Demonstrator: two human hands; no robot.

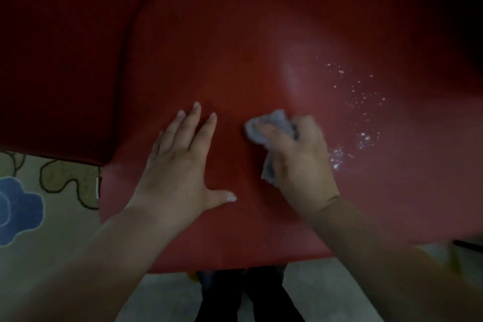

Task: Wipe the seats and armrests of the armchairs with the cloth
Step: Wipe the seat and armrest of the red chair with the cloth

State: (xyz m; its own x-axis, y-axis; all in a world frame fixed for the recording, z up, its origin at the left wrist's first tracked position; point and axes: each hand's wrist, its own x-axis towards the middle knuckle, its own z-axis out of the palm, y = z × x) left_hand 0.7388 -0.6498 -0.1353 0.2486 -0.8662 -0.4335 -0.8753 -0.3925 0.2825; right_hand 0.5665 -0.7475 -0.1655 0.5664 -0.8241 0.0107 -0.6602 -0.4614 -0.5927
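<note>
The right hand curls its fingers around a bunched grey cloth and holds it down against the red seat of the armchair. The cloth sticks out past the fingertips towards the back of the seat, and a fold of it hangs out below the thumb side of the fist. Just beside it, the left hand lies flat on the same seat, palm down, fingers straight and slightly spread, thumb stretched out to the side towards the right hand; it holds nothing. A bare strip of red upholstery separates the two hands.

To the right of the cloth, a scatter of small bright droplets glistens on the seat, near a pale sheen on the upholstery. On the left, a darker red armrest rises beside the seat cushion. Below the armrest lies a pale carpet with a blue flower pattern and dark looping outlines. Under the front edge of the seat, dark trouser legs stand on the floor.
</note>
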